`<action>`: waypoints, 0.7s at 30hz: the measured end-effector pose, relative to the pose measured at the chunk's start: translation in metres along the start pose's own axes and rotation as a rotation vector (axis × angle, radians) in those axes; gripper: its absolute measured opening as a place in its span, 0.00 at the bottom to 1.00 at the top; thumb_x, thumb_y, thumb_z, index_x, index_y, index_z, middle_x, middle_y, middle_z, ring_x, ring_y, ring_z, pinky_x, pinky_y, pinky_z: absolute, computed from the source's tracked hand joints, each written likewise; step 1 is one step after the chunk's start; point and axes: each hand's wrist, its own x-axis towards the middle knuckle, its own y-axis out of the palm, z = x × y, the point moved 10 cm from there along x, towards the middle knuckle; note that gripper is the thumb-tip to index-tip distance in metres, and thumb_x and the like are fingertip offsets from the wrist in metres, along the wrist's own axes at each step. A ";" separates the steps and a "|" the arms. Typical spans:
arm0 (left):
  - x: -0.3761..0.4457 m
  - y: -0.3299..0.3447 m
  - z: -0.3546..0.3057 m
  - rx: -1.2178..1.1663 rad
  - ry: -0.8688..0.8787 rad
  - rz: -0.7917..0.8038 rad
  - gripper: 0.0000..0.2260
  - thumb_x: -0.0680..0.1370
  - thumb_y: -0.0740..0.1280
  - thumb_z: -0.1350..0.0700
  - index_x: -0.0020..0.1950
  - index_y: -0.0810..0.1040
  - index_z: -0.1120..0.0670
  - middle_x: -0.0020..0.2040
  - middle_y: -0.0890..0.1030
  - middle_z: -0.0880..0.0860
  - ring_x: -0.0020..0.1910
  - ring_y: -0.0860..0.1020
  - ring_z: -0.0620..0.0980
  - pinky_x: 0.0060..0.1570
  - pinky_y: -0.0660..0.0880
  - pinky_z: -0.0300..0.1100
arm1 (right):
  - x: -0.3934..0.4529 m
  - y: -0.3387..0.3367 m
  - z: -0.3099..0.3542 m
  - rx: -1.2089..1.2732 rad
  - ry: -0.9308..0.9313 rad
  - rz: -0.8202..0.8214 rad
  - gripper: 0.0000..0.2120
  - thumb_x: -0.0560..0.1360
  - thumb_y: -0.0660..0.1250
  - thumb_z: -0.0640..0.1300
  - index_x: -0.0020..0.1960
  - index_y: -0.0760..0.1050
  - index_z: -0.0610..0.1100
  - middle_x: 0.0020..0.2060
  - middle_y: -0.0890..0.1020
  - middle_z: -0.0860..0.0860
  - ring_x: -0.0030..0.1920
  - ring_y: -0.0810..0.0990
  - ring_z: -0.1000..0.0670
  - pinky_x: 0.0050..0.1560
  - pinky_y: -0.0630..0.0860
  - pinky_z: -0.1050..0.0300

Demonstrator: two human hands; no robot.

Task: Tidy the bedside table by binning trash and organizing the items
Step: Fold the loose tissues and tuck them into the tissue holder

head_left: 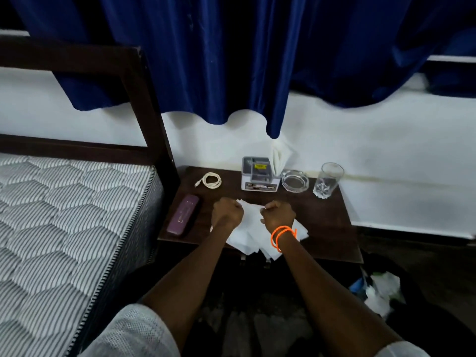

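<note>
A person's left hand (227,212) and right hand (279,213) are gripping white paper (251,229) with curled fingers at the front of a dark bench (324,217) beside a bed (64,215). A purple case (183,215), coiled cable (210,180), organizer box (258,173), ashtray (295,180) and drinking glass (328,180) are sitting behind. A bin (381,295) of trash is standing at lower right.

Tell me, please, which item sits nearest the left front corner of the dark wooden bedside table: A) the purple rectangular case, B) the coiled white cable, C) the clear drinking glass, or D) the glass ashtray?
A: the purple rectangular case lies along the left front edge of the dark wooden bedside table, while the cable, ashtray and glass sit toward the back.
</note>
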 end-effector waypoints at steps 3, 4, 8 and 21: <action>-0.013 0.020 0.010 0.019 -0.026 0.035 0.10 0.75 0.69 0.53 0.52 0.87 0.53 0.57 0.85 0.56 0.59 0.82 0.58 0.57 0.79 0.46 | -0.025 -0.029 0.001 -0.112 0.029 -0.026 0.03 0.65 0.75 0.42 0.39 0.82 0.47 0.45 0.86 0.45 0.49 0.85 0.42 0.54 0.80 0.52; -0.016 0.026 0.012 0.009 -0.035 0.052 0.10 0.75 0.71 0.53 0.52 0.87 0.53 0.58 0.85 0.55 0.60 0.81 0.57 0.58 0.78 0.45 | -0.027 -0.038 -0.003 -0.149 0.027 -0.049 0.05 0.67 0.76 0.41 0.42 0.83 0.45 0.47 0.86 0.44 0.51 0.84 0.41 0.54 0.79 0.53; -0.025 0.045 0.015 0.057 -0.028 0.071 0.21 0.75 0.73 0.47 0.65 0.81 0.54 0.66 0.80 0.53 0.67 0.76 0.53 0.64 0.73 0.45 | -0.021 -0.056 -0.025 -0.250 0.013 -0.038 0.13 0.67 0.76 0.43 0.51 0.82 0.41 0.51 0.84 0.42 0.56 0.82 0.40 0.58 0.77 0.52; -0.020 0.071 -0.002 0.285 0.097 0.026 0.26 0.72 0.75 0.41 0.64 0.78 0.53 0.61 0.79 0.54 0.64 0.75 0.55 0.62 0.75 0.51 | 0.000 -0.059 -0.046 -0.578 0.003 0.044 0.38 0.63 0.78 0.60 0.69 0.72 0.48 0.66 0.72 0.44 0.69 0.65 0.39 0.67 0.65 0.40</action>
